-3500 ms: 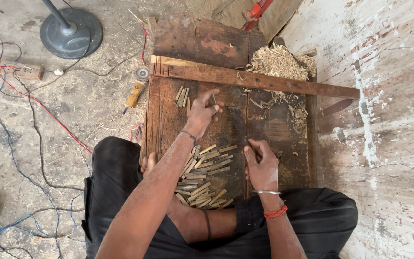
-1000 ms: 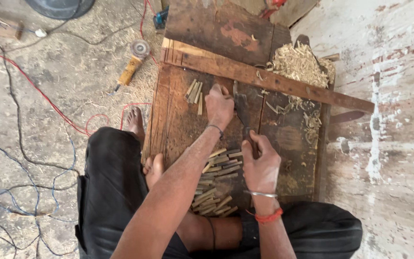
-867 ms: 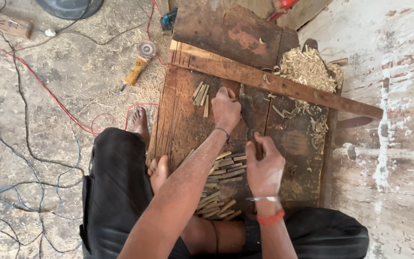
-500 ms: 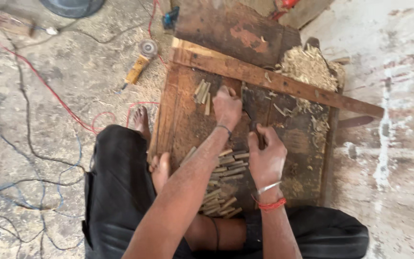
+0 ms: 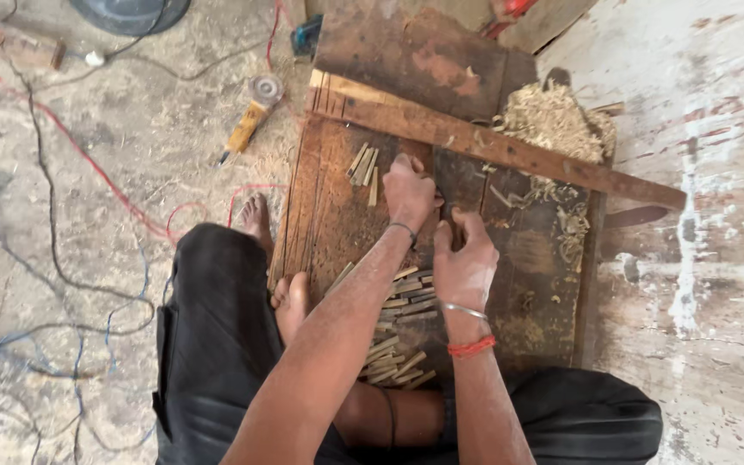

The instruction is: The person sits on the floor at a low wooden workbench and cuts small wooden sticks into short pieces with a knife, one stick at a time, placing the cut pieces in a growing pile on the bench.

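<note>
My left hand [image 5: 408, 191] is curled down on the dark wooden work board [image 5: 325, 215], just below the slanted batten [image 5: 510, 151]. It pins a small wooden stick that its fingers mostly hide. Right behind it, my right hand [image 5: 465, 258] is fisted around a thin dark hand tool whose tip points at my left fingers. That wrist wears a metal bangle and a red thread. A few cut sticks [image 5: 365, 165] lie left of my left hand. A pile of short sticks [image 5: 398, 331] sits near my lap.
Pale wood shavings [image 5: 553, 120] are heaped behind the batten. A yellow-handled angle grinder [image 5: 251, 116] lies on the concrete floor at the left among red and blue cables [image 5: 88, 164]. A rough whitewashed wall [image 5: 716, 215] borders the right. My bare feet [image 5: 290, 297] rest at the board's left edge.
My right hand has slid forward along the board with the tool and now sits close behind my left hand. My left hand has stayed by the batten.
</note>
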A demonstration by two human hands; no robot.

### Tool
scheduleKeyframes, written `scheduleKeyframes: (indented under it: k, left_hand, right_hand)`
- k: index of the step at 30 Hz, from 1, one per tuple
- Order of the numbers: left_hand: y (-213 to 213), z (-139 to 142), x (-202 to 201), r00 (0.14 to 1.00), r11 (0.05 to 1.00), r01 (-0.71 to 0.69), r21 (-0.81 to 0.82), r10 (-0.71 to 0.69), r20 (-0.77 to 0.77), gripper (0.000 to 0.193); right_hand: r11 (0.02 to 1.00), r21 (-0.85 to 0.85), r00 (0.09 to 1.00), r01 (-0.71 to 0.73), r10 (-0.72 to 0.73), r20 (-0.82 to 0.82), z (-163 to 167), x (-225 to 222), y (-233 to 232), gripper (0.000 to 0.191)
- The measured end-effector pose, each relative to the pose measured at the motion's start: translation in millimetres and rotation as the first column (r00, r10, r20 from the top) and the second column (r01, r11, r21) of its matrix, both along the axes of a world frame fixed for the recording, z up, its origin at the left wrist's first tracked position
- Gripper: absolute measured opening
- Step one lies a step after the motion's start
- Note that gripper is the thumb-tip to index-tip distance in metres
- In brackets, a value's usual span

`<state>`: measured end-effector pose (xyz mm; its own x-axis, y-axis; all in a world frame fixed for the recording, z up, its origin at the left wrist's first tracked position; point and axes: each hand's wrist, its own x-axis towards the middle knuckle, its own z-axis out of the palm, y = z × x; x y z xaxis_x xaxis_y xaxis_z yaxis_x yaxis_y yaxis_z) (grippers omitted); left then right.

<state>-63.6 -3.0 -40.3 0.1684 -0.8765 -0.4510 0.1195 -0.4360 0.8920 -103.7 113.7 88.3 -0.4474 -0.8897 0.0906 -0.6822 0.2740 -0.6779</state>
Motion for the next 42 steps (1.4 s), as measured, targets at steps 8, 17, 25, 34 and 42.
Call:
scheduleKeyframes:
  k: [8,17,25,34,42]
  left_hand:
    - [-0.1,18.6,4.7,0.992,0.998,0.017,-0.065,-0.009,0.130,0.011]
    - [-2.1,19.4,4.3,0.999,1.000,0.025,-0.011,-0.025,-0.037,0.015]
    - [0.2,25.5,4.8,0.999,1.000,0.025,-0.012,-0.026,-0.047,0.014]
    - [-0.5,29.5,7.8,0.998,0.999,0.044,-0.017,-0.045,-0.035,0.015]
    - [-2.0,28.8,8.9,0.994,0.999,0.039,0.027,-0.036,-0.106,0.014]
  right_hand:
    - [0.971,0.230,0.950,0.072,-0.137,0.280,36.0,-4.9,30.4,0.024]
    - [0.993,0.119,0.978,0.016,-0.040,0.203,32.7,-12.5,17.0,0.022]
    - [0.998,-0.003,0.998,-0.064,0.064,-0.028,30.2,-8.8,24.0,0.023]
    - [0.998,0.046,0.997,-0.033,0.029,0.076,26.9,-10.4,16.3,0.024]
    - [0.991,-0.045,0.986,-0.129,0.123,-0.108,17.8,-16.1,6.4,0.023]
